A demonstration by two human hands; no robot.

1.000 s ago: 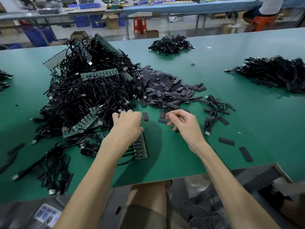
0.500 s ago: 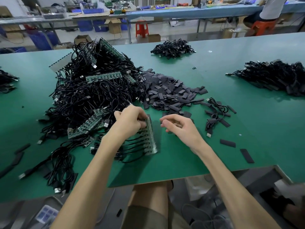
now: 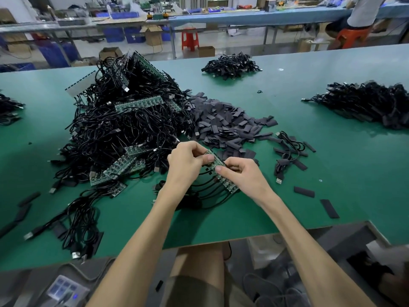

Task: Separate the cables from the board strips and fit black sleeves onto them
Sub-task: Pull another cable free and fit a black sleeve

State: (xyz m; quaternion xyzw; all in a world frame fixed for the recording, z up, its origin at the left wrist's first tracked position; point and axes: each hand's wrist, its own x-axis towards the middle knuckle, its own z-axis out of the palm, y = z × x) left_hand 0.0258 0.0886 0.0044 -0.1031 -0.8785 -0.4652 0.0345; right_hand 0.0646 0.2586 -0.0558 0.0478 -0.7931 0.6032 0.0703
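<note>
A second ago the left hand [image 3: 188, 161] alone pressed the board strip [image 3: 230, 185] flat on the worktop [image 3: 343, 162] while the right hand [image 3: 243, 173] picked among the sleeves. Half a second ago the left had tipped the strip up on edge, the right still apart from it. Now both hands have it, lifted just off the worktop near the front edge. The left hand pinches the far end between its thumb and curled fingers. The right hand pinches the strip just beside that, thumb on top and fingers curled under.

The strip is a narrow green circuit board, running from 11 o'clock to 5 o'clock between the hands, with small parts set in a row along it. Thin black cables [image 3: 208, 191] leave its left side one after another and curve down toward 7 o'clock onto the worktop.

At 10 o'clock from the hands rises a tangled heap of cables and strips [image 3: 124, 129], glossy black wire with silvery plugs and green boards poking out. At 1 o'clock lies the pile of black sleeves [image 3: 221, 122], flat, matt, short rectangles. A few loose sleeves [image 3: 304, 191] lie at 3 o'clock. The worktop is a smooth green mat.
</note>
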